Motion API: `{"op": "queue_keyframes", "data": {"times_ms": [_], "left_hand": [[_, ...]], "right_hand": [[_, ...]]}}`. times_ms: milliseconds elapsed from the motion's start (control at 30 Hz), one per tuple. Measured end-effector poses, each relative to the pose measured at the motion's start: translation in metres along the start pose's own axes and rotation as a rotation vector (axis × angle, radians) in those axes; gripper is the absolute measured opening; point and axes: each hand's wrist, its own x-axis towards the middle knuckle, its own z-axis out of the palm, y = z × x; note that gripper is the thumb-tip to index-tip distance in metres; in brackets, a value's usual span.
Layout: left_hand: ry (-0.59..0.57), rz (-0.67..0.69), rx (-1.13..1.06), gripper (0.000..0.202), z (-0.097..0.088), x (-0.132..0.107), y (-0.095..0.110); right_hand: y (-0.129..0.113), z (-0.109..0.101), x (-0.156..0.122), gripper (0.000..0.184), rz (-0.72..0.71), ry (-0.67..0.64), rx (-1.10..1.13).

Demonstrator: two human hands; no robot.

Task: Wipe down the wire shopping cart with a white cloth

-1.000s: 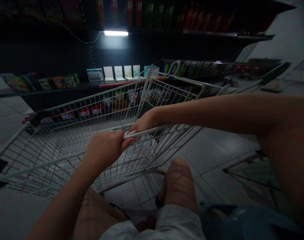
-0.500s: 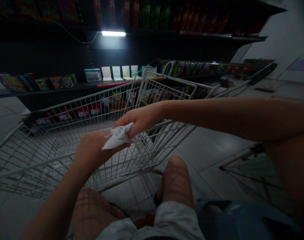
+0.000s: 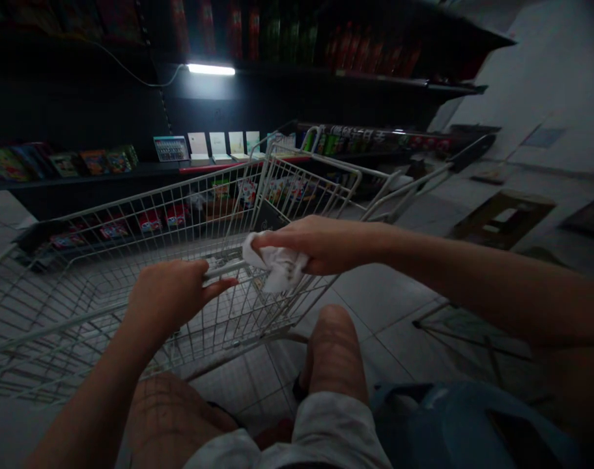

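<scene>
A metal wire shopping cart (image 3: 223,269) stands across in front of my knees. My left hand (image 3: 167,293) is closed around its near top rail, with the thumb stretched along it. Further right on the same rail, my right hand (image 3: 321,244) grips a crumpled white cloth (image 3: 280,272), which is folded over the bar. A short stretch of bare rail shows between the two hands. The fingers of my right hand are partly hidden by the cloth.
Behind the cart runs a dark store shelf (image 3: 150,170) with packets and boxes. A lit tube lamp (image 3: 210,69) hangs above. A blue plastic object (image 3: 438,423) stands by my right leg, and a folding frame (image 3: 453,332) is further right.
My right hand has slid to the right along the rail with the white cloth, away from my left hand. My left hand keeps its hold on the rail. The view has shifted slightly right.
</scene>
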Motion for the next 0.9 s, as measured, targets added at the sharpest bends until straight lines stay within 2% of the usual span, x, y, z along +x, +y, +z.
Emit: {"op": "queue_keyframes", "data": {"times_ms": [67,133,300,467,567,667,733,800,900], "left_hand": [[-0.005,-0.005,0.012,0.071,-0.001,-0.001,0.001],[-0.012,-0.007,0.024,0.07,-0.002,-0.001,0.001],[-0.023,-0.006,0.018,0.068,-0.001,0.0,0.0],[-0.045,-0.006,0.03,0.065,-0.002,0.001,0.002],[-0.043,0.01,0.026,0.061,-0.003,0.001,0.002],[-0.043,0.034,0.003,0.064,-0.004,0.002,0.002],[-0.044,0.035,-0.01,0.066,-0.005,0.002,0.003],[-0.037,0.024,-0.012,0.066,-0.006,0.003,0.004],[-0.036,0.012,-0.013,0.065,-0.008,0.005,0.007]], "right_hand": [[-0.018,0.002,0.013,0.053,-0.048,0.033,-0.053],[-0.027,0.006,0.019,0.049,-0.076,0.046,-0.08],[-0.017,0.013,0.009,0.028,-0.116,0.077,-0.033],[-0.015,0.036,-0.005,0.012,-0.209,0.291,-0.093],[-0.017,0.07,-0.006,0.015,-0.159,0.473,-0.167],[-0.014,0.12,-0.007,0.019,-0.085,0.631,-0.191],[-0.012,0.158,-0.008,0.02,-0.05,0.651,-0.194],[-0.013,0.19,-0.012,0.021,-0.068,0.615,-0.219],[-0.018,0.215,-0.02,0.024,-0.185,0.587,-0.275]]}}
